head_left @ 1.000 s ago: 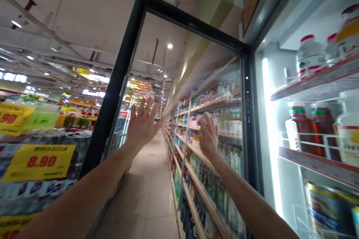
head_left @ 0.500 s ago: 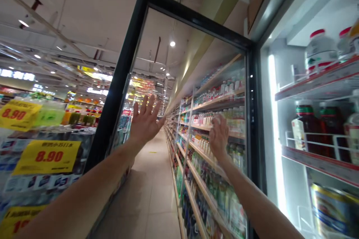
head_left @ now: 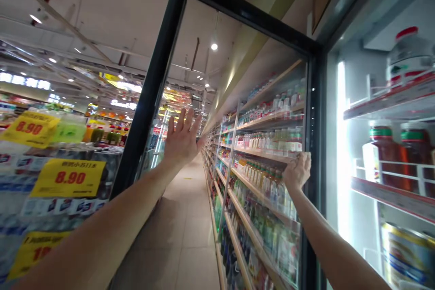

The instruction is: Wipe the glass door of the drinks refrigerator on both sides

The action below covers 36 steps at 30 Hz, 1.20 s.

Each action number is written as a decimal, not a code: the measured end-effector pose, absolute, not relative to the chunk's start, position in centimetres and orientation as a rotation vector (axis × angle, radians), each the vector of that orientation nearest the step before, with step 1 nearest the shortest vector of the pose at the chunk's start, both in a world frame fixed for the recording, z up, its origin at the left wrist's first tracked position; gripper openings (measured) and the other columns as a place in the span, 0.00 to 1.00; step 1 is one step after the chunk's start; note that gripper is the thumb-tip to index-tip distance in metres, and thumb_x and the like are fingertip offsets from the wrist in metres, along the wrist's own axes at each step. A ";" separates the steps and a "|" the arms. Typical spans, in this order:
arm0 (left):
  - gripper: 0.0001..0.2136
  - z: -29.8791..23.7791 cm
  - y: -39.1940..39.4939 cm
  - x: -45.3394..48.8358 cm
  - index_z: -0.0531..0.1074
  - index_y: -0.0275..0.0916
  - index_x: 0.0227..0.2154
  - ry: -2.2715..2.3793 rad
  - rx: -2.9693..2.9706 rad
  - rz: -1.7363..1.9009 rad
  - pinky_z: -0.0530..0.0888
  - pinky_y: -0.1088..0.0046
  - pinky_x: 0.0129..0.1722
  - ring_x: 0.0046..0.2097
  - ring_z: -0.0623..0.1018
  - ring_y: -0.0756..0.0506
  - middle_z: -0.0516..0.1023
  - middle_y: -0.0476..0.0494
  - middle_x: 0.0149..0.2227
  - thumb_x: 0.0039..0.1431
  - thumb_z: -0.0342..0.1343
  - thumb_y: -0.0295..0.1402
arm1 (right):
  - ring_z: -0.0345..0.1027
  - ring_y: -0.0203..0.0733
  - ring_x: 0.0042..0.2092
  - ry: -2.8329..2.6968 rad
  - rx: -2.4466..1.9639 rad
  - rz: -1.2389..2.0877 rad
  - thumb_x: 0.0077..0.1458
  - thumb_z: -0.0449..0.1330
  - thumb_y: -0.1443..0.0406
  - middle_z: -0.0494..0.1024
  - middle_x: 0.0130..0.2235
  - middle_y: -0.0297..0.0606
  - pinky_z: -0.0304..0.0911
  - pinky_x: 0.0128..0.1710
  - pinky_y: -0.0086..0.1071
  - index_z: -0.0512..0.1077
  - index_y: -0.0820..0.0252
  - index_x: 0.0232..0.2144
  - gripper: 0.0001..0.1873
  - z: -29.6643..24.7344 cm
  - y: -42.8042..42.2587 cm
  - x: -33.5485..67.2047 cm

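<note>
A glass cooler door with a black frame stands swung out in front of me. My left hand lies against the pane toward its free edge, palm flat and fingers spread. Close to the hinge-side frame, my right hand is at the glass with its fingers curled together. Whatever those fingers may hold is hidden or too small to make out. Through the pane, shelves of bottles and the aisle show.
On the right is the lit cooler, with a red-capped bottle, green-capped dark bottles and cans on wire-fronted shelves. Stacked packs with yellow price signs stand at left. A tiled floor runs down the aisle.
My right hand has moved right across the pane toward the hinge-side frame. My left hand has stayed flat at about the same spot on the glass. The view has shifted slightly.
</note>
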<state>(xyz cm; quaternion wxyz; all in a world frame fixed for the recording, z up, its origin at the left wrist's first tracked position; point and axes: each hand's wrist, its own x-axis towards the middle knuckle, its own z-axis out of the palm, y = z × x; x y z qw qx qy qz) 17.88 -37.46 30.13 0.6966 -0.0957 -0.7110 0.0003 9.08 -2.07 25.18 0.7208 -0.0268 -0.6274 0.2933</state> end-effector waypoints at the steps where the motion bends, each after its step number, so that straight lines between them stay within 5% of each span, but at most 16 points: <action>1: 0.27 30.1 -37.5 17.9 0.51 0.42 0.62 -1.585 -0.214 0.002 0.43 0.52 0.63 0.66 0.45 0.38 0.47 0.41 0.66 0.61 0.43 0.44 | 0.47 0.56 0.63 -1.382 -0.034 0.631 0.55 0.42 0.65 0.56 0.61 0.55 0.49 0.56 0.59 0.60 0.67 0.57 0.27 24.9 -2.8 9.2; 10: 0.27 30.1 -37.8 17.1 0.51 0.43 0.62 -1.574 -0.224 0.014 0.44 0.50 0.62 0.66 0.44 0.39 0.47 0.41 0.66 0.61 0.43 0.44 | 0.41 0.44 0.66 -1.495 0.677 0.025 0.57 0.47 0.66 0.59 0.62 0.39 0.43 0.62 0.46 0.63 0.52 0.54 0.23 22.7 -12.8 11.7; 17: 0.28 30.2 -37.5 17.5 0.51 0.42 0.62 -1.589 -0.216 0.007 0.43 0.52 0.63 0.66 0.44 0.39 0.48 0.41 0.66 0.61 0.43 0.45 | 0.45 0.49 0.64 -1.376 0.119 0.496 0.58 0.42 0.65 0.56 0.62 0.48 0.48 0.58 0.53 0.57 0.58 0.58 0.26 24.0 -6.8 9.6; 26: 0.27 30.1 -37.7 17.1 0.51 0.42 0.62 -1.593 -0.225 -0.010 0.43 0.51 0.63 0.66 0.45 0.39 0.47 0.41 0.66 0.61 0.42 0.45 | 0.41 0.43 0.66 -1.498 0.694 0.027 0.58 0.46 0.66 0.60 0.61 0.38 0.40 0.63 0.46 0.57 0.50 0.59 0.26 22.4 -16.0 12.0; 36: 0.26 30.1 -37.6 17.4 0.55 0.38 0.60 -1.577 -0.186 0.051 0.46 0.52 0.63 0.66 0.46 0.38 0.50 0.37 0.65 0.61 0.44 0.43 | 0.44 0.51 0.64 -1.366 0.181 0.510 0.58 0.43 0.65 0.55 0.63 0.49 0.47 0.59 0.54 0.50 0.59 0.62 0.29 25.9 -10.4 10.2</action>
